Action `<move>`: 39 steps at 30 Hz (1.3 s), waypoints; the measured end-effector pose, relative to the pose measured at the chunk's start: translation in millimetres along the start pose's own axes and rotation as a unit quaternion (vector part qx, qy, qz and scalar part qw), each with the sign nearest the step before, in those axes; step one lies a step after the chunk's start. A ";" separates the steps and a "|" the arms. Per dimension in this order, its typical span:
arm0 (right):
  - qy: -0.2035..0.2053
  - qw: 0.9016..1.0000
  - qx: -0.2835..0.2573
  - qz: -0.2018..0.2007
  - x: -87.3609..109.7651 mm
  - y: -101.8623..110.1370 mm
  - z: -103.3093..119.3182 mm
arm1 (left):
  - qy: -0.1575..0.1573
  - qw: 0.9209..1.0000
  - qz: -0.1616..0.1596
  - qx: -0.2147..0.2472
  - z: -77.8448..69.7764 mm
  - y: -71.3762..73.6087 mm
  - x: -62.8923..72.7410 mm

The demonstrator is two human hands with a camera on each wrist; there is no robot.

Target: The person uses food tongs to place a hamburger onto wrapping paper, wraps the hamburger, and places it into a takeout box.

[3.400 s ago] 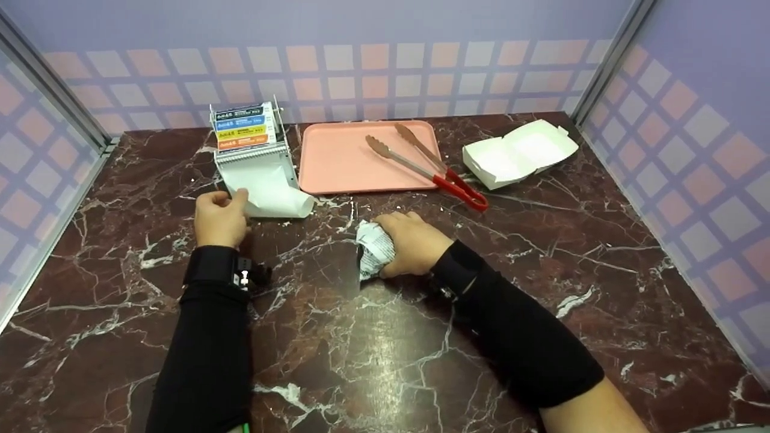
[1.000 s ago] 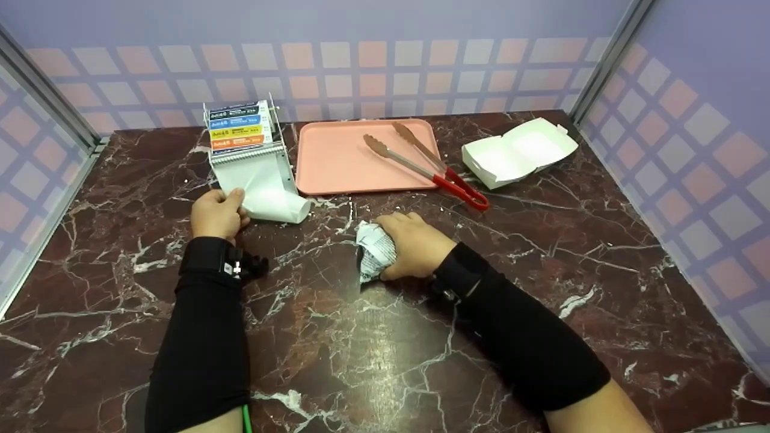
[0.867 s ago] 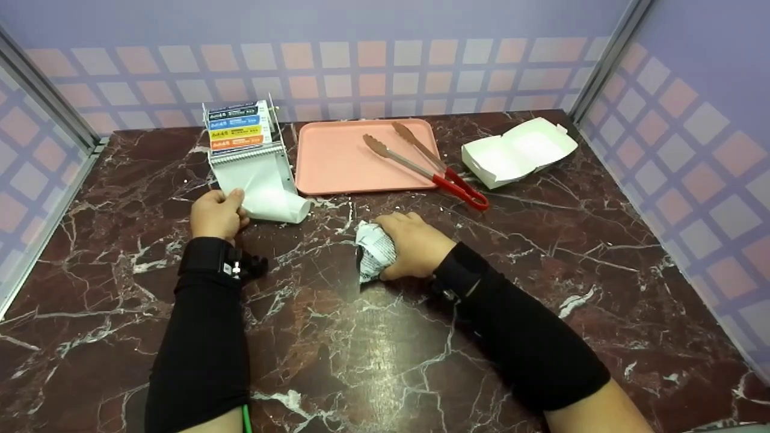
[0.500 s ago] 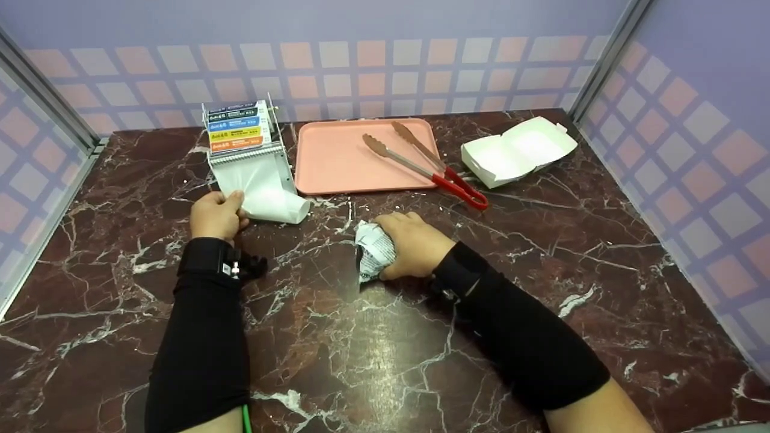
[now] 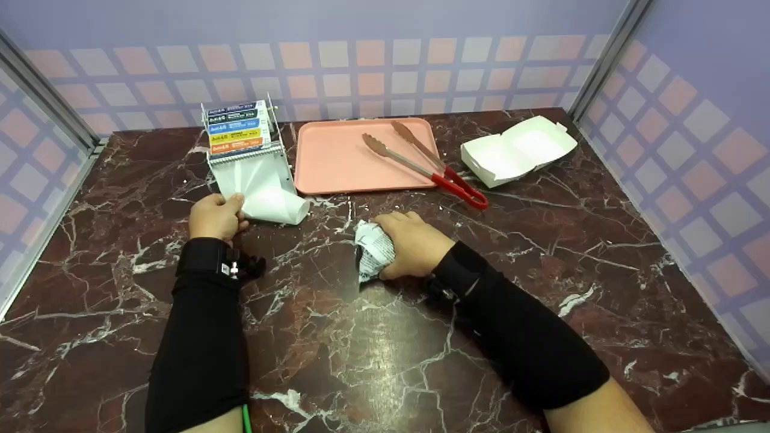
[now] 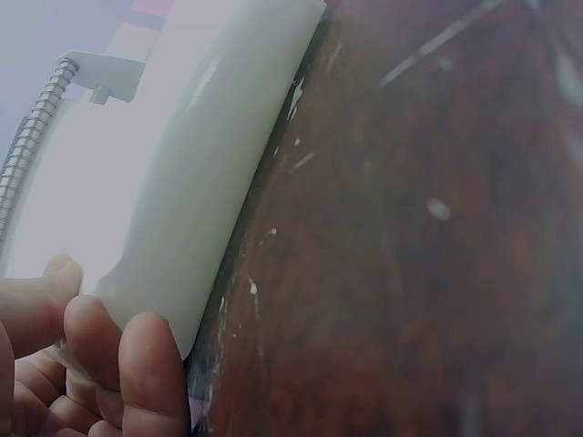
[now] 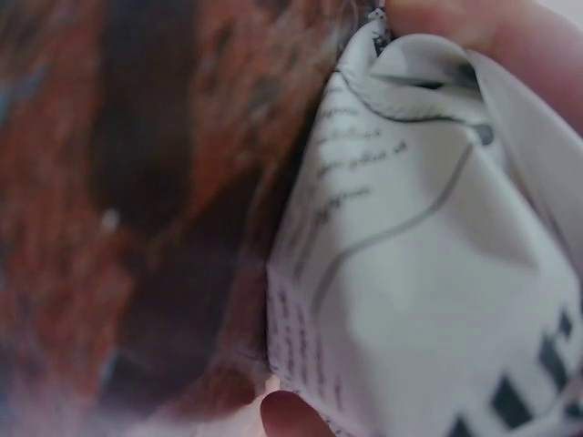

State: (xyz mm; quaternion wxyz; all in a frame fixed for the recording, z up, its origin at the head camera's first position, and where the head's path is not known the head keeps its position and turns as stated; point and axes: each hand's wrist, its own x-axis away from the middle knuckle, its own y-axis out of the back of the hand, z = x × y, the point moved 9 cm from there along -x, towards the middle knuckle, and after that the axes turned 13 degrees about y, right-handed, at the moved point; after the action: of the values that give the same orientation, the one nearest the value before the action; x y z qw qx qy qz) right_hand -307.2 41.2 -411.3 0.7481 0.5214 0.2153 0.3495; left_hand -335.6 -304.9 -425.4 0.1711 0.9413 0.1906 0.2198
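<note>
My left hand (image 5: 216, 218) pinches the left edge of a white label strip (image 5: 271, 201) between thumb and fingers. The strip hangs from the front of a label dispenser (image 5: 286, 162), and its lower end curls into a loose roll. Coloured labels (image 5: 236, 133) show on the upper part. In the left wrist view the thumb and fingertips hold the curled strip (image 6: 196, 173), beside a spring-like bar (image 6: 36, 137). My right hand (image 5: 415, 243) grips a parcel (image 5: 375, 248) wrapped in newsprint-patterned paper, fingers around its right side. Folded paper (image 7: 410, 228) fills the right wrist view; its contents are hidden.
A pink tray (image 5: 337, 162) lies at the back, with red-handled tongs (image 5: 421, 168) across its right side and overhanging its front edge. Right of it sits an unfolded white carton (image 5: 517, 150). Patterned walls (image 5: 373, 78) bound the marbled tabletop (image 5: 337, 361).
Over the last second the coloured labels have slid slightly down the dispenser, and a dark blue one shows at the top. My left hand has lowered a little; my right hand keeps its hold.
</note>
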 end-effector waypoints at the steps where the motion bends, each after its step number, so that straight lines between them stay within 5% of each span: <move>1: 0.000 1.000 0.000 0.000 -0.1 -0.1 0.1 | 0.000 1.000 0.000 -0.001 -0.1 -0.1 0.3; 39: -0.008 1.000 0.001 -0.001 -0.4 -0.1 -0.7 | 0.006 0.998 0.007 -0.058 -1.2 -0.8 1.8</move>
State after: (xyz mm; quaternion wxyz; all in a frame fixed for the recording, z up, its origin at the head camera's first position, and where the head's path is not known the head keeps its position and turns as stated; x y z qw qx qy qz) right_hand -307.9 41.3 -411.6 0.7498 0.5245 0.2100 0.3443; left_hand -334.8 -303.2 -424.2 0.2229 0.9298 0.1722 0.2371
